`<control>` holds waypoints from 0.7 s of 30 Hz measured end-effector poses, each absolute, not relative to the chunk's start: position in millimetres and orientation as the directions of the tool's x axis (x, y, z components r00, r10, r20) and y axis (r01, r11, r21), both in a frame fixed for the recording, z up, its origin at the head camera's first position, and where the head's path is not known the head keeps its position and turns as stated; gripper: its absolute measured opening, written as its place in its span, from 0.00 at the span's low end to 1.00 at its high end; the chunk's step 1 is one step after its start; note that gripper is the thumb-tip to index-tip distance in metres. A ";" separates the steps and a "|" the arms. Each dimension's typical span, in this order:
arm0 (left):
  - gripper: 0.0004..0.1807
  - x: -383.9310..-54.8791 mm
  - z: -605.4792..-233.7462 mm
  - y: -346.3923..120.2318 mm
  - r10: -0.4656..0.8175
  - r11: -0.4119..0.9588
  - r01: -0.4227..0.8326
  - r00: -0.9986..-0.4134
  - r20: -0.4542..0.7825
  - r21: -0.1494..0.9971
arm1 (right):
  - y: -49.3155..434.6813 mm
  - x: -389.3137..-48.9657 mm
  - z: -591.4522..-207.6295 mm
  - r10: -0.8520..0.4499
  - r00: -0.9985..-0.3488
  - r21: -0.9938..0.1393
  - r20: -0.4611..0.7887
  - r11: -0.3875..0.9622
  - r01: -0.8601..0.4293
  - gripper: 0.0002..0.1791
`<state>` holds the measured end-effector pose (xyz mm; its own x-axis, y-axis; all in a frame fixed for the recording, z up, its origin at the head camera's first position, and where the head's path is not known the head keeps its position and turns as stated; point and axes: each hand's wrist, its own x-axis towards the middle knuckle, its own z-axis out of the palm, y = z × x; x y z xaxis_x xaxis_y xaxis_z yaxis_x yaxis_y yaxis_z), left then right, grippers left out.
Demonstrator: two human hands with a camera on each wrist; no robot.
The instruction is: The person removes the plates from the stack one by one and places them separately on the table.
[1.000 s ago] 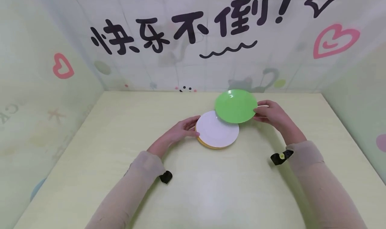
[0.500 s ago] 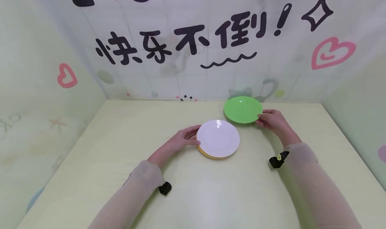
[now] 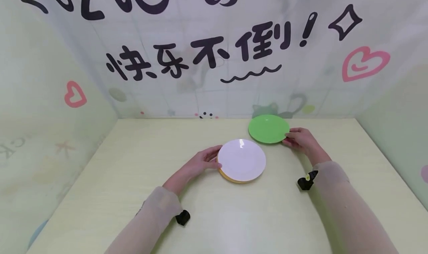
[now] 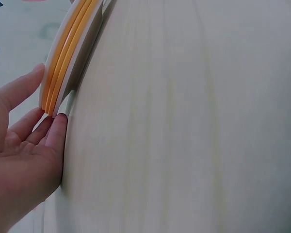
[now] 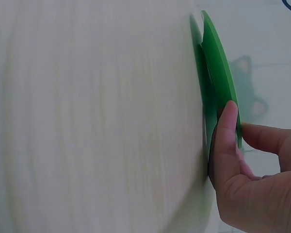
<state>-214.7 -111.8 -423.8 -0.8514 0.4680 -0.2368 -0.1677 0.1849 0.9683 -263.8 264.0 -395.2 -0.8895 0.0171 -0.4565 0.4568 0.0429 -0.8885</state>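
Note:
A stack of plates lies near the middle of the table, a white plate [image 3: 242,160] on top. In the left wrist view the orange rims [image 4: 63,58] of plates show beneath it. My left hand [image 3: 200,162] holds the stack at its left edge, thumb on the upper rim and fingers at the underside. Behind and to the right of the stack is a green plate [image 3: 268,129], apart from it. My right hand [image 3: 302,140] pinches its right edge, thumb above and fingers below. In the right wrist view the green plate [image 5: 218,63] sits low over the table, its far part close to the surface.
The pale wooden table [image 3: 207,217] meets a printed back wall [image 3: 187,98] just behind the green plate. Side walls [image 3: 394,109] rise at left and right. Black wrist cameras [image 3: 182,217] sit on both sleeves.
My right hand has drawn the green plate off the white plate, rightward and down toward the table. The left hand stays on the stack. The head view has tilted up a little.

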 end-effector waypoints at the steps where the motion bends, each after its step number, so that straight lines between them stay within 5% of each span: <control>1: 0.40 -214.7 -423.2 -112.1 0.471 0.196 -0.163 -0.849 -0.239 0.967 | 264.1 -263.7 -395.3 0.024 -0.888 -0.887 -0.458 0.050 0.459 0.31; 21: 0.39 -220.1 -424.6 -112.1 0.471 0.187 -0.171 -0.849 -0.241 0.967 | 279.7 -241.8 -376.7 0.028 -0.944 -0.931 -0.327 0.159 0.328 0.34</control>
<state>-220.1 -112.1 -424.6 -0.8486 0.4711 -0.2408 -0.1706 0.1871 0.9674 -241.8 279.7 -376.7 -0.9445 0.0284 -0.3273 0.3275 0.1592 -0.9313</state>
